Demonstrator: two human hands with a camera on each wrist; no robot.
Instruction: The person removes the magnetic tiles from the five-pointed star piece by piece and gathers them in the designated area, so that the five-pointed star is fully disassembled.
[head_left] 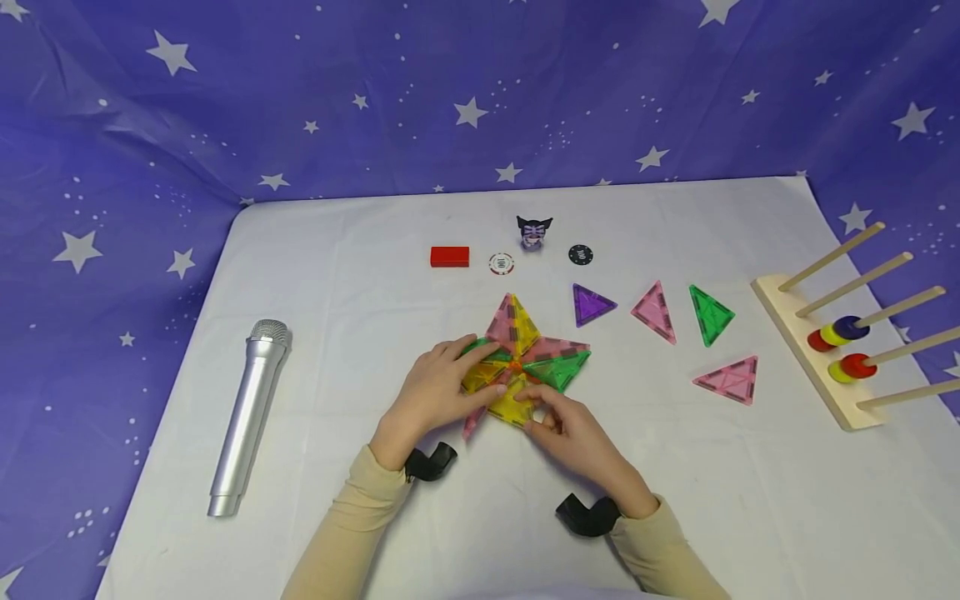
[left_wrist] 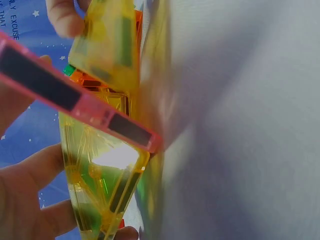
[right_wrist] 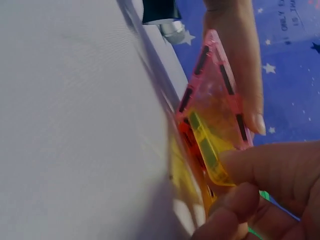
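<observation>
A star-shaped build of translucent magnetic tiles (head_left: 553, 348), in pink, yellow, green and orange, stands at the table's middle. My left hand (head_left: 438, 387) rests on its left side, fingers spread over green and yellow tiles, thumb near a pink tile (left_wrist: 80, 95). That pink tile crosses the left wrist view in front of a yellow one. My right hand (head_left: 573, 432) pinches a yellow triangle tile (right_wrist: 207, 150) between thumb and fingers at the near side. In the right wrist view, this tile leans by a pink triangle tile (right_wrist: 215, 90). Parts of the build lie hidden beneath my hands.
Loose triangle tiles lie rightward: purple (head_left: 592, 305), green (head_left: 710, 315) and pink (head_left: 656, 313). Behind are a red block (head_left: 450, 257), two chips (head_left: 581, 255) and a small figure (head_left: 533, 234). A silver microphone (head_left: 251, 417) lies left; a wooden peg stand (head_left: 813, 358) stands right.
</observation>
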